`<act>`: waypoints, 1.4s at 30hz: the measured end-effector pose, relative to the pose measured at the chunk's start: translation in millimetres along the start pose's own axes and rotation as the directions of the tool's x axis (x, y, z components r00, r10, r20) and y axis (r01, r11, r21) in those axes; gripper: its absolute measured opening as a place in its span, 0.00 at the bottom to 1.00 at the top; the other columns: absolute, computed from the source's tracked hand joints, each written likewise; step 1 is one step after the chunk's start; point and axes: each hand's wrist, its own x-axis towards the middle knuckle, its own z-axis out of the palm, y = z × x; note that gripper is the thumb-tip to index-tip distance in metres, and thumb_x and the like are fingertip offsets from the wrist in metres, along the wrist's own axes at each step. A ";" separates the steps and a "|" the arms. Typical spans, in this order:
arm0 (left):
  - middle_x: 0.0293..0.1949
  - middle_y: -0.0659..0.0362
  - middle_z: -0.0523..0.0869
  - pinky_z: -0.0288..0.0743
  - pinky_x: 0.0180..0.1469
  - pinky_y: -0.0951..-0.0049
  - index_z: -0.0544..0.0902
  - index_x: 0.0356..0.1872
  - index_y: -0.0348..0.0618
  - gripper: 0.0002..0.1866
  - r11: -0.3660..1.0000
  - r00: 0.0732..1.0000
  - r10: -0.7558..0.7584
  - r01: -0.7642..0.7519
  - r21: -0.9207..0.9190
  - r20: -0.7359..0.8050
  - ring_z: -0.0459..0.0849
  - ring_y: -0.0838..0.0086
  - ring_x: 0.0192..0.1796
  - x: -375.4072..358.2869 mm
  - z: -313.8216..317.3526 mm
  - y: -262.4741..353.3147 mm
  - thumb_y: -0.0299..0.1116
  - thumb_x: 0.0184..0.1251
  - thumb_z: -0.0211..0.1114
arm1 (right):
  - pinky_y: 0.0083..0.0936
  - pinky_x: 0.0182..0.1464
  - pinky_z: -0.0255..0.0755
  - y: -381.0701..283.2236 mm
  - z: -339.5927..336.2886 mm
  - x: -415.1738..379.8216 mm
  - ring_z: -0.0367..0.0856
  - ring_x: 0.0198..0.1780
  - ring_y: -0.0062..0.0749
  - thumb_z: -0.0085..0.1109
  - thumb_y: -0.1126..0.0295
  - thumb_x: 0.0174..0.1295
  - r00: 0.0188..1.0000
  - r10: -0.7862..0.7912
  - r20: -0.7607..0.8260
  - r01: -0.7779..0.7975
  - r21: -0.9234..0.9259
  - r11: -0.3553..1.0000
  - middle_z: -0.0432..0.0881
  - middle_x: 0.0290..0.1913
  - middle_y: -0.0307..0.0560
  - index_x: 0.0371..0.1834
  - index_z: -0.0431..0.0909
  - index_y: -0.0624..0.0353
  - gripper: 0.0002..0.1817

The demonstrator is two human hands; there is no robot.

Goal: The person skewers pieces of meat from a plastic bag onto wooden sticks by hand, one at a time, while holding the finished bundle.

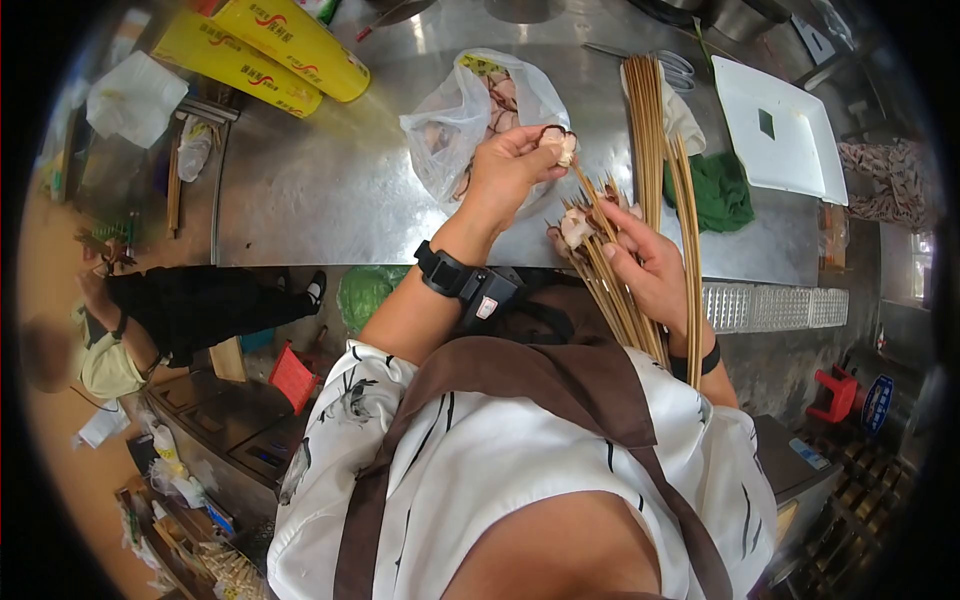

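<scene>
Pinched between the fingers of my left hand [510, 172] is a pale piece of meat [561, 146] with a dark reddish edge. A wooden skewer runs from my right hand [650, 268] up to that piece. My right hand is closed around several skewers [618, 305]; chunks of meat [577, 228] are on their upper ends. Just beyond my left hand, an open clear plastic bag [432, 130] holds more meat pieces. A thick bundle of bare skewers [645, 130] lies right of my hands, with a few loose skewers [688, 230] beside it.
Yellow rolls [290, 50] lie at the metal table's [300, 200] back left. Scissors [675, 68], a green cloth [718, 192] and a white tray [775, 125] are at the right. Another person [120, 345] stands at the left, away from my hands.
</scene>
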 end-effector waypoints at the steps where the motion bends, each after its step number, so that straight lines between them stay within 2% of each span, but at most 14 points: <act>1: 0.40 0.51 0.81 0.78 0.44 0.72 0.74 0.46 0.30 0.13 1.000 1.000 -0.019 0.019 0.000 0.011 0.83 0.66 0.42 -0.1 0.5 0.2 0.28 0.64 0.54 | 0.10 0.29 0.53 0.4 -0.1 0.0 0.55 0.25 0.11 0.50 0.77 0.58 1.000 0.003 0.000 -0.003 0.001 1.000 0.59 0.21 0.27 0.61 0.63 0.64 0.25; 4: 0.40 0.51 0.81 0.79 0.44 0.71 0.75 0.44 0.31 0.13 0.999 0.999 -0.036 0.036 -0.029 -0.001 0.83 0.66 0.42 -2.3 3.0 3.8 0.31 0.66 0.52 | 0.10 0.30 0.54 0.2 0.2 0.2 0.56 0.25 0.11 0.50 0.77 0.58 1.000 -0.006 -0.001 0.006 0.009 1.000 0.59 0.22 0.27 0.61 0.63 0.64 0.25; 14: 0.39 0.51 0.82 0.79 0.43 0.72 0.76 0.43 0.31 0.13 0.999 1.000 -0.007 0.008 0.038 -0.018 0.83 0.67 0.41 -2.4 6.8 4.0 0.32 0.67 0.51 | 0.10 0.31 0.54 -0.6 -0.1 1.0 0.56 0.25 0.11 0.50 0.77 0.58 1.000 0.020 -0.006 -0.020 0.018 1.000 0.59 0.22 0.28 0.61 0.63 0.63 0.24; 16: 0.37 0.55 0.82 0.79 0.39 0.78 0.77 0.42 0.32 0.13 0.999 0.999 0.029 -0.028 0.029 -0.028 0.82 0.74 0.37 -3.0 8.3 3.4 0.32 0.66 0.52 | 0.10 0.31 0.54 -2.9 -1.0 1.8 0.56 0.25 0.11 0.50 0.77 0.58 1.000 0.028 -0.001 -0.028 0.024 0.999 0.60 0.22 0.28 0.60 0.63 0.63 0.24; 19: 0.39 0.52 0.82 0.79 0.43 0.73 0.75 0.44 0.31 0.13 0.999 0.999 0.025 -0.024 0.046 -0.020 0.82 0.70 0.40 -4.1 9.1 5.3 0.31 0.67 0.52 | 0.10 0.31 0.54 -3.4 -2.3 2.1 0.56 0.24 0.11 0.50 0.76 0.58 1.000 0.027 0.003 -0.028 0.023 0.999 0.60 0.21 0.28 0.59 0.63 0.64 0.24; 22: 0.40 0.53 0.81 0.79 0.43 0.74 0.75 0.45 0.31 0.13 1.000 0.999 -0.003 0.004 0.014 -0.044 0.82 0.70 0.40 -2.3 8.0 4.2 0.31 0.66 0.53 | 0.10 0.30 0.55 -2.0 -3.0 1.8 0.57 0.24 0.11 0.48 0.75 0.60 1.000 0.030 -0.005 -0.030 0.031 0.999 0.62 0.21 0.29 0.59 0.63 0.64 0.22; 24: 0.40 0.53 0.81 0.79 0.43 0.74 0.75 0.45 0.31 0.14 1.000 0.998 -0.011 0.012 0.014 -0.062 0.81 0.71 0.41 -1.1 7.2 1.8 0.31 0.65 0.53 | 0.11 0.28 0.56 0.6 -2.0 2.5 0.59 0.23 0.11 0.45 0.74 0.63 0.989 0.149 0.008 -0.145 0.300 0.943 0.64 0.22 0.30 0.56 0.65 0.65 0.17; 28: 0.41 0.53 0.81 0.79 0.43 0.74 0.75 0.46 0.31 0.14 0.999 0.998 -0.031 0.033 0.040 -0.052 0.81 0.72 0.42 -1.3 6.6 -4.4 0.30 0.64 0.55 | 0.11 0.26 0.57 8.0 -1.5 4.5 0.61 0.23 0.12 0.42 0.73 0.65 0.989 0.150 0.013 -0.144 0.367 0.919 0.66 0.22 0.31 0.48 0.68 0.64 0.11; 30: 0.41 0.53 0.81 0.79 0.43 0.74 0.75 0.46 0.31 0.14 0.998 0.998 -0.040 0.041 0.037 -0.042 0.81 0.72 0.42 -2.5 7.7 -3.7 0.30 0.64 0.55 | 0.10 0.24 0.55 10.7 -0.7 5.2 0.61 0.22 0.10 0.46 0.74 0.64 0.990 0.132 -0.052 -0.108 0.329 0.938 0.66 0.21 0.30 0.40 0.69 0.63 0.06; 33: 0.41 0.54 0.81 0.79 0.43 0.75 0.75 0.46 0.31 0.14 0.998 0.998 -0.051 0.052 0.020 -0.025 0.81 0.72 0.42 -2.5 9.1 -4.1 0.30 0.64 0.55 | 0.11 0.25 0.57 10.3 -2.7 4.8 0.62 0.22 0.10 0.46 0.74 0.63 0.988 0.147 -0.053 -0.120 0.341 0.932 0.67 0.21 0.31 0.39 0.68 0.63 0.05; 37: 0.41 0.54 0.81 0.79 0.42 0.75 0.75 0.46 0.31 0.14 0.998 0.998 -0.058 0.058 0.000 -0.027 0.81 0.72 0.42 -2.9 10.3 -3.3 0.30 0.64 0.55 | 0.11 0.26 0.58 8.0 -2.7 4.7 0.63 0.23 0.11 0.46 0.74 0.63 0.987 0.138 -0.087 -0.102 0.333 0.937 0.68 0.21 0.31 0.40 0.68 0.62 0.05; 39: 0.41 0.53 0.81 0.79 0.42 0.75 0.74 0.47 0.31 0.14 0.999 0.999 -0.045 0.045 -0.003 -0.027 0.81 0.72 0.42 -3.1 10.7 -2.1 0.30 0.64 0.55 | 0.11 0.28 0.58 0.3 -1.6 4.1 0.63 0.24 0.13 0.44 0.74 0.64 0.986 0.148 -0.078 -0.115 0.322 0.940 0.67 0.21 0.33 0.48 0.67 0.65 0.11; 40: 0.41 0.53 0.81 0.79 0.42 0.75 0.74 0.47 0.30 0.14 0.999 0.999 -0.031 0.031 -0.007 -0.027 0.81 0.72 0.41 -3.4 10.7 -1.6 0.30 0.65 0.54 | 0.11 0.28 0.58 0.4 -0.8 3.9 0.63 0.24 0.13 0.44 0.74 0.64 0.986 0.149 -0.079 -0.116 0.322 0.939 0.67 0.21 0.33 0.48 0.67 0.65 0.11; 42: 0.41 0.52 0.81 0.79 0.43 0.75 0.74 0.47 0.30 0.14 1.000 0.999 -0.024 0.024 -0.004 -0.033 0.81 0.71 0.41 -3.3 10.8 -0.8 0.30 0.65 0.54 | 0.11 0.28 0.59 0.9 0.3 3.6 0.63 0.23 0.11 0.47 0.75 0.62 0.990 0.112 -0.091 -0.078 0.315 0.946 0.67 0.21 0.31 0.54 0.67 0.62 0.16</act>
